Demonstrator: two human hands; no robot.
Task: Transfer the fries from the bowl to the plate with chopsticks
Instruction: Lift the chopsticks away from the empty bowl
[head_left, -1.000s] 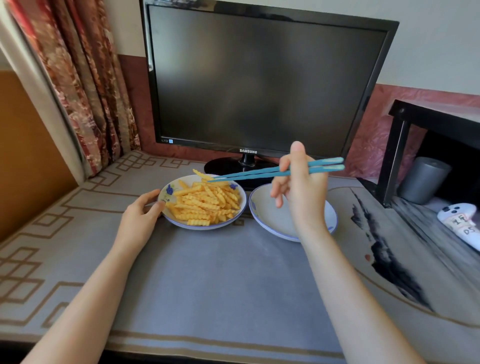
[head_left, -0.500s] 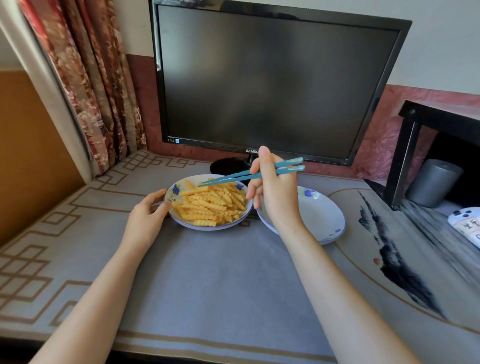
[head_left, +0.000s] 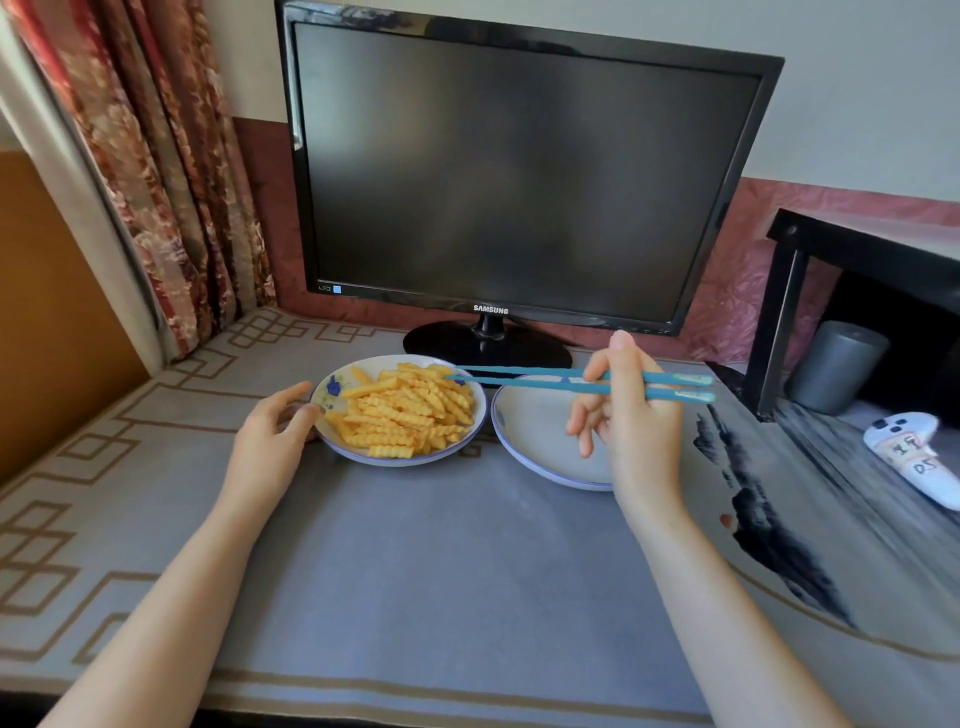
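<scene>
A white bowl (head_left: 332, 400) with blue flowers holds a heap of yellow crinkle-cut fries (head_left: 410, 415). To its right sits a white plate (head_left: 535, 431) with a blue rim, nothing on its visible part. My right hand (head_left: 628, 415) hovers over the plate and grips a pair of blue chopsticks (head_left: 524, 377). Their tips reach the fries at the bowl's far right edge. My left hand (head_left: 270, 441) touches the bowl's left rim with relaxed fingers.
A dark monitor (head_left: 519, 182) on a round black stand rises just behind the dishes. A black shelf (head_left: 852, 249) with a grey cup (head_left: 836, 369) under it stands at the right, beside a white controller (head_left: 914, 452). A floral curtain (head_left: 156, 171) hangs at the left.
My right hand has drawn back to the right, from beside the bowl to over the plate. The chopstick tips now lie at the bowl's right edge. The left hand stays at the rim.
</scene>
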